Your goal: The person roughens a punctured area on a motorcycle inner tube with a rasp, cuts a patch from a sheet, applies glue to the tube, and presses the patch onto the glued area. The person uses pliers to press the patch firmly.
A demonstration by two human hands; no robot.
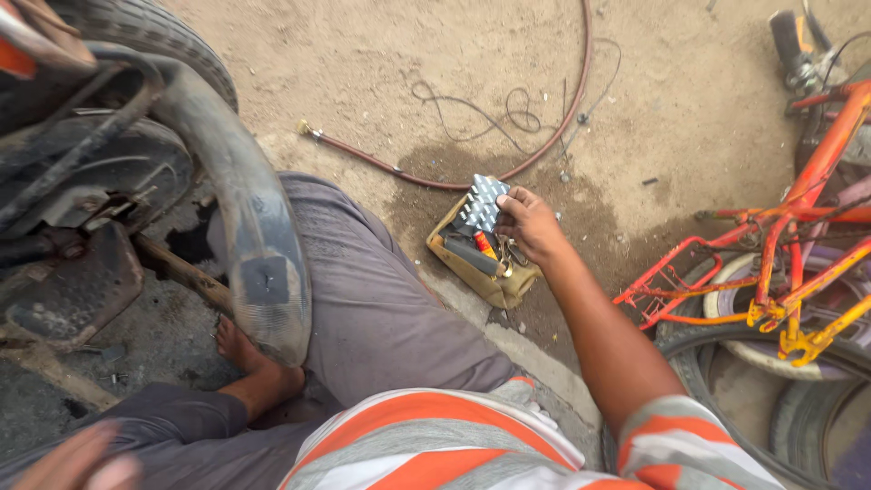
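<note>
Fingers of the right hand [529,223] rested on a flat silvery blister sheet with rows of dark dots [482,203], pinching its right edge where it stood out of a small tan open-topped box [481,268] on the sandy ground. Inside the box lay a short red-and-yellow tube [486,245] and a dark cylindrical piece, just near of the sheet. A reddish-brown rubber hose [399,170] curved across the dirt on the far side of the box. At the near left corner the left hand [77,461] was blurred and cut off by the frame, so its grip could not be told. A black inner tube [254,227] arched over the grey-trousered knee, and an orange-and-yellow bicycle frame [789,263] stood to the right.
</note>
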